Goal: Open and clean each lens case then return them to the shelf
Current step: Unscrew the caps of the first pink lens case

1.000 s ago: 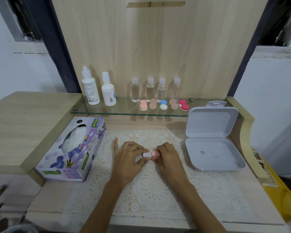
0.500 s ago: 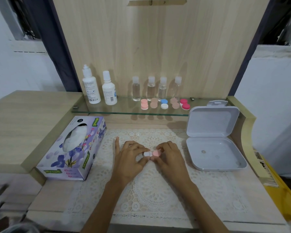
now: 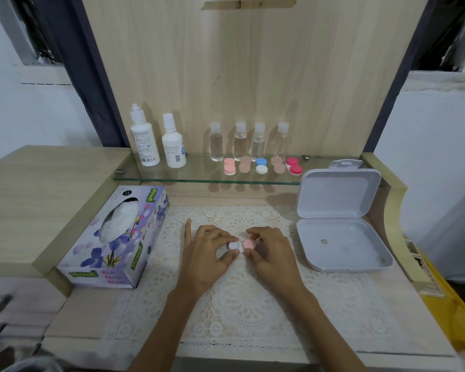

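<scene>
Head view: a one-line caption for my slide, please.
Left hand and right hand pinch a lens case over the mat; other cases sit on the shelf.

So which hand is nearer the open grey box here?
Right. The right hand sits just left of the open grey box, gripping the lens case; the left hand is farther left, beyond the case, nearer the tissue box.

Pale wood desk point(image 3: 403, 312) below, with a white lace mat point(image 3: 242, 312) spread across its middle. A purple floral tissue box point(image 3: 118, 237) sits at the mat's left edge and an open grey plastic hinged box point(image 3: 341, 245) at its right. Behind them, the glass shelf point(image 3: 199, 174) carries two white plastic bottles point(image 3: 173, 146) and four small clear bottles point(image 3: 216, 143). Just in front of these is a row of round lens cases point(image 3: 261, 165): pink, tan, blue-and-white, tan, red.
</scene>
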`<state>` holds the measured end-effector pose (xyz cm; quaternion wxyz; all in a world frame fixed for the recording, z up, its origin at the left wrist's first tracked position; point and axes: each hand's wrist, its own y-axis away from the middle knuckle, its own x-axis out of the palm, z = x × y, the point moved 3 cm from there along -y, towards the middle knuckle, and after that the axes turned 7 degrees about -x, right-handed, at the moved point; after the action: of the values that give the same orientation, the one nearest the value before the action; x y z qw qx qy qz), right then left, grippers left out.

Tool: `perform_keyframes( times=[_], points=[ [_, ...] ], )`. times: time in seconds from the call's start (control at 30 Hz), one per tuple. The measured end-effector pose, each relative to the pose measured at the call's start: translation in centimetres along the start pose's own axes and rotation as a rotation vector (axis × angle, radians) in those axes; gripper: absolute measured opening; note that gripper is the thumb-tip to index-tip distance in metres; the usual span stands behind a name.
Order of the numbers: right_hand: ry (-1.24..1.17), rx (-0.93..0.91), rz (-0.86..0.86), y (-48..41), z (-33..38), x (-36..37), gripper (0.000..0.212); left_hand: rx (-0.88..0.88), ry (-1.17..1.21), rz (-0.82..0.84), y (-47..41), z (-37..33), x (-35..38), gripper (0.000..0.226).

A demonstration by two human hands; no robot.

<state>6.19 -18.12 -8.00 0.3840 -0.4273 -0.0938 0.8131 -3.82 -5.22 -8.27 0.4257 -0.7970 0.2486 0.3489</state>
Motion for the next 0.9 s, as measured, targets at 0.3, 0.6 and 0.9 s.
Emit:
perform_keyframes(
  times=[0.3, 0.6, 0.9],
  points=[
    [0.029, -0.001, 0.012, -0.1, 0.0, 0.0, 0.04, 0.002, 0.008, 0.012, 0.0, 0.2, 0.2, 0.037],
    [-0.088, 0.074, -0.152, -0.1, -0.8, -0.3, 0.01, 0.003, 0.022, 0.012, 0.1, 0.2, 0.1, 0.039],
    [0.078, 0.05, -0.105, -0.2, -0.7, -0.2, 0.031, 0.009, 0.036, 0.025, 0.1, 0.2, 0.1, 0.039]
  ],
)
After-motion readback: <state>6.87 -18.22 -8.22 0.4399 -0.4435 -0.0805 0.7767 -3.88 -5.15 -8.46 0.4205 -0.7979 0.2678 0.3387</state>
